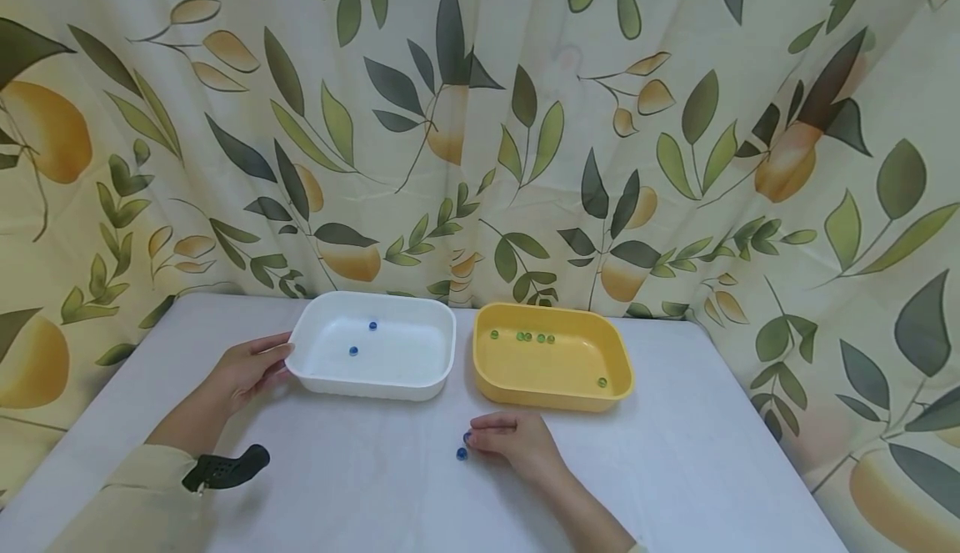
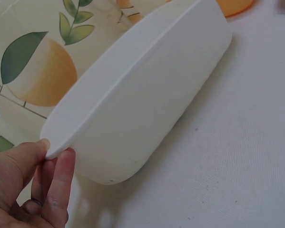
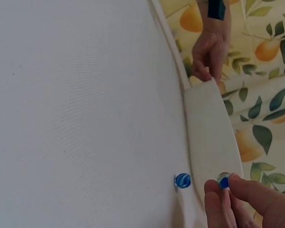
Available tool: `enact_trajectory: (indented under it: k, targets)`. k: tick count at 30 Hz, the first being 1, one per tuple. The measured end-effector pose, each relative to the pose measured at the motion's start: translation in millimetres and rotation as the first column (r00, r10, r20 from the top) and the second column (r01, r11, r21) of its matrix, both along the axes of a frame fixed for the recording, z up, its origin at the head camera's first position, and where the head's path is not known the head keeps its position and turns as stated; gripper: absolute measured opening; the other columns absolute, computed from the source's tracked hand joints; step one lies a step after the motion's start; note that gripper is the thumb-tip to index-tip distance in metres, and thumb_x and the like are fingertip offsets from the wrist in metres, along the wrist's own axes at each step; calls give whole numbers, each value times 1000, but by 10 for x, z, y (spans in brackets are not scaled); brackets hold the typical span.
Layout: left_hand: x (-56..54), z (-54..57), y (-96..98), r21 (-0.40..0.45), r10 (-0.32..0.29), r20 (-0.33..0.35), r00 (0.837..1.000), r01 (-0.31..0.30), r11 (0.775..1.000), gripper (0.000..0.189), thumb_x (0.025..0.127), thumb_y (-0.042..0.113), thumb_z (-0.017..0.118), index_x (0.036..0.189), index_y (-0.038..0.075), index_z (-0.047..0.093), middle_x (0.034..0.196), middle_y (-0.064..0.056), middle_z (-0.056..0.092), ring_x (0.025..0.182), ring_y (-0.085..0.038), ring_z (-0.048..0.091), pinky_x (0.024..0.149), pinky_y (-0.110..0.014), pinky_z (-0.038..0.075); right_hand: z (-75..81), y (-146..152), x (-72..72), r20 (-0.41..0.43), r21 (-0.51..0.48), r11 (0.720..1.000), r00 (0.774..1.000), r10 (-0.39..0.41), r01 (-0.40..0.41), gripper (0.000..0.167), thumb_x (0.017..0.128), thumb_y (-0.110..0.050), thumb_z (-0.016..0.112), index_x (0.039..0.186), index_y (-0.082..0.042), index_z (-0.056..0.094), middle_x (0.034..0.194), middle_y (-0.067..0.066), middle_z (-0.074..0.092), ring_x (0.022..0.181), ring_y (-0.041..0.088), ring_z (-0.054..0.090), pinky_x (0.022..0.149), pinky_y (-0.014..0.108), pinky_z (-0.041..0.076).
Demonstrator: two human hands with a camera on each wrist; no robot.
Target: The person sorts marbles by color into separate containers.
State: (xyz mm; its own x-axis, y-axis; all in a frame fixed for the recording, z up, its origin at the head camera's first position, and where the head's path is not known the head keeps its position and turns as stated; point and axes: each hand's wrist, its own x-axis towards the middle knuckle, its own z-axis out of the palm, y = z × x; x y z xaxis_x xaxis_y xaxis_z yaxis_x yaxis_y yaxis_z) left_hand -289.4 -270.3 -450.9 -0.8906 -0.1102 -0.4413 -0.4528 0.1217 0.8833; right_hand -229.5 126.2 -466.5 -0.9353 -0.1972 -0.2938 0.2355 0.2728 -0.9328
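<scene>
My left hand (image 1: 251, 371) pinches the left rim of a white tray (image 1: 371, 388) between thumb and fingers, as the left wrist view also shows. Two blue marbles (image 1: 353, 351) lie inside that tray. In front of the trays, my right hand (image 1: 519, 443) pinches a blue marble (image 3: 223, 180) between thumb and fingertips. Just beside it, a swirled blue marble (image 3: 182, 180) rests on the table. A yellow tray (image 1: 551, 396) stands beyond the right hand, with several green marbles (image 1: 541, 338) in it.
The trays stand side by side on a table with a white cloth (image 1: 360, 478). Behind the table hangs a curtain (image 1: 480, 203) printed with fruit and leaves. A black band (image 1: 225, 470) is around the left wrist.
</scene>
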Motion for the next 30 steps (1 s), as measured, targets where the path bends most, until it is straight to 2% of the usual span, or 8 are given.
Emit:
enact_trajectory:
  k: [4, 9, 11, 14, 17, 19, 24, 30]
  targets:
    - [8, -4, 0, -6, -3, -7, 1000, 3, 1000, 62, 100, 27, 59, 151, 3, 34, 119, -9, 61, 78, -2, 63, 80, -22, 59, 27, -33, -22, -2, -19, 1000, 1000, -2, 2, 35, 83, -11, 78, 111, 7, 69, 96, 13, 76, 87, 18, 74, 80, 30, 61]
    - [12, -10, 5, -7, 1, -9, 1000, -1, 1000, 62, 100, 27, 58, 152, 3, 33, 135, -19, 53, 78, -1, 63, 80, -22, 59, 78, -85, -54, 22, -18, 1000, 1000, -1, 2, 36, 83, -13, 79, 113, 5, 69, 98, 11, 75, 88, 18, 73, 80, 29, 61]
    - [14, -9, 6, 3, 5, -8, 1000, -5, 1000, 62, 100, 27, 58, 152, 4, 33, 130, -17, 56, 78, -1, 64, 80, -22, 59, 101, -113, -67, 33, -17, 1000, 999, -4, 5, 36, 83, -13, 79, 113, 4, 69, 98, 11, 75, 89, 18, 73, 80, 29, 61]
    - [20, -2, 9, 28, 13, -6, 1000, -13, 1000, 62, 100, 25, 59, 152, 4, 33, 112, -6, 63, 76, -2, 64, 80, -23, 59, 144, -157, -85, 44, -18, 1000, 999, -8, 8, 35, 84, -13, 78, 113, 4, 69, 98, 10, 75, 90, 18, 73, 80, 30, 61]
    - [25, 8, 11, 65, 23, 2, 1000, -23, 998, 63, 99, 24, 60, 152, 4, 32, 96, 6, 64, 75, -2, 64, 79, -22, 59, 199, -199, -102, 36, -23, 1000, 999, 0, 0, 34, 84, -13, 78, 113, 3, 69, 98, 9, 75, 90, 18, 73, 81, 30, 61]
    - [22, 8, 5, 94, 30, 13, 999, -31, 995, 63, 99, 23, 60, 153, 4, 32, 90, 9, 64, 74, -3, 64, 78, -22, 59, 238, -228, -110, 23, -32, 999, 1000, 8, -7, 33, 85, -12, 77, 113, 4, 69, 98, 10, 75, 90, 18, 73, 81, 31, 61]
    - [4, 0, -16, 130, 38, 34, 999, -42, 991, 64, 99, 23, 61, 153, 6, 31, 86, 9, 64, 74, -3, 64, 77, -22, 59, 318, -288, -152, -15, -62, 998, 1000, 24, -25, 32, 85, -8, 76, 112, 7, 68, 96, 12, 75, 88, 20, 73, 81, 33, 61]
    - [-21, 8, -15, 93, 36, 41, 998, -40, 995, 64, 99, 25, 61, 153, 7, 32, 89, 8, 63, 75, -4, 65, 77, -22, 59, 409, -347, -208, -6, -54, 998, 999, 37, -37, 32, 87, -11, 75, 114, 4, 68, 97, 10, 75, 90, 20, 73, 82, 34, 61]
